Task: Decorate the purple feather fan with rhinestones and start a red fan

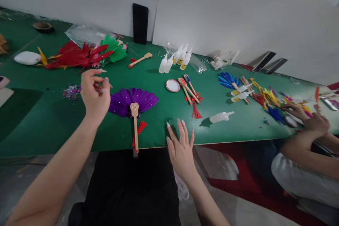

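A purple feather fan [134, 100] lies in front of me, dotted with small pale beads. Its wooden handle [136, 129] points towards me, with a red tassel [141, 127] beside it. My left hand [95, 90] is raised just left of the feathers, its fingers curled towards the thumb; whatever may be between them is too small to make out. Right of the handle, my right hand [181, 144] reaches over the table's front edge with fingers stretched and apart, holding nothing. A small shiny clear spot [168, 121] shows by its fingertips. Loose sequins [72, 91] lie left of my left hand.
Red feathers [79, 54] and green feathers [113, 48] lie at the back left. Several glue bottles [176, 59] stand behind a small white dish [172, 85]; another bottle [221, 117] lies to the right. A co-worker's hands [315, 122] are among feathers at far right.
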A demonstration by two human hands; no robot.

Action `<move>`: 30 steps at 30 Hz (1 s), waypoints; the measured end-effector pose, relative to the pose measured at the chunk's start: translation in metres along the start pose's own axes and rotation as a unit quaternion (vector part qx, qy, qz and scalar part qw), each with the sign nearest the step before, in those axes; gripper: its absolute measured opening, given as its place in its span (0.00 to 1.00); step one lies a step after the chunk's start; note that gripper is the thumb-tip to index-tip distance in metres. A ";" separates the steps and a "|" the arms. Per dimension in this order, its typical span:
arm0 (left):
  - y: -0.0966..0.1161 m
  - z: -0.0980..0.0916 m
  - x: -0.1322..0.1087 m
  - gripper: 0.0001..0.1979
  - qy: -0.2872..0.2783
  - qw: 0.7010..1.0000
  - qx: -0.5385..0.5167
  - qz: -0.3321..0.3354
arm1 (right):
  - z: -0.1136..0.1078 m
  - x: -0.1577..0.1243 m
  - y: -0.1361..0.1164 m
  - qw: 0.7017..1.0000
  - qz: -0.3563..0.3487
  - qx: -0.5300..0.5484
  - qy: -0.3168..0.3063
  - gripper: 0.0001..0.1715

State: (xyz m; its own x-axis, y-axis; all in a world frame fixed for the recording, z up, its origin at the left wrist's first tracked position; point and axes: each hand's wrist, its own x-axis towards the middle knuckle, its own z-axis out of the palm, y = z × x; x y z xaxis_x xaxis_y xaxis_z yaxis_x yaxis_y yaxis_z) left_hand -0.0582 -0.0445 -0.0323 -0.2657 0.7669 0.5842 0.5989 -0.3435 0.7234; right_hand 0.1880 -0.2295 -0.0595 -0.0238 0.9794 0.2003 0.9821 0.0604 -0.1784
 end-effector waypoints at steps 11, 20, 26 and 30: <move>-0.004 0.000 -0.003 0.14 -0.009 1.000 0.008 -0.001 | 0.007 0.010 0.011 1.000 -0.008 -0.012 -0.015 0.27; -0.004 -0.002 -0.001 0.13 -0.007 1.000 -0.003 -0.007 | 0.000 0.020 0.012 1.000 0.020 -0.002 0.018 0.28; -0.002 -0.002 -0.002 0.14 -0.003 1.000 -0.008 -0.002 | 0.009 0.019 0.010 1.000 0.007 -0.012 -0.020 0.28; 0.000 -0.003 -0.003 0.14 -0.009 1.000 -0.007 -0.001 | 0.004 -0.002 0.009 0.999 -0.006 0.002 -0.031 0.27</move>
State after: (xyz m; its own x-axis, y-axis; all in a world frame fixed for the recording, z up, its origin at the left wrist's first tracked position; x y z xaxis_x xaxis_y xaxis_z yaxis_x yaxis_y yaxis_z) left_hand -0.0596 -0.0480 -0.0329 -0.2536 0.7775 0.5755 0.5877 -0.3487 0.7301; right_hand 0.1957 -0.2301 -0.0649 -0.0483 0.9887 0.1420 0.9811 0.0737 -0.1792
